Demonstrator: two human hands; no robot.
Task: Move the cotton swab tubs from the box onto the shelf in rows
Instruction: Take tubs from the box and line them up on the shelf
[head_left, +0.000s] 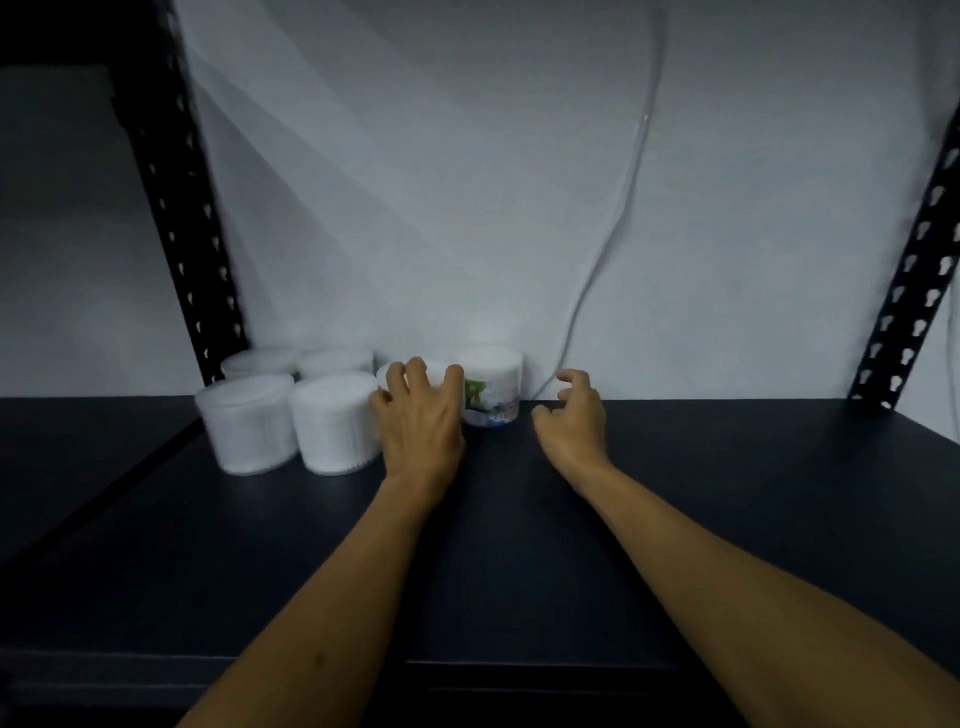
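Tub (415, 376) upright, left hand (422, 418) gripping it.

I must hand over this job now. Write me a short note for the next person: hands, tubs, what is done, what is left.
Left hand grips a tub in the front row on the shelf.
Right hand is empty, fingers loosely curled, beside the labelled tub.
Done: about six tubs stand at the back left, in two rows.
Left: release this tub, continue the rows rightward. The box is out of view.

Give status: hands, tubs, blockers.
Left hand grips a front-row tub. Right hand loosely curled, holding nothing. Labelled tub between them. Shelf ahead unobstructed.
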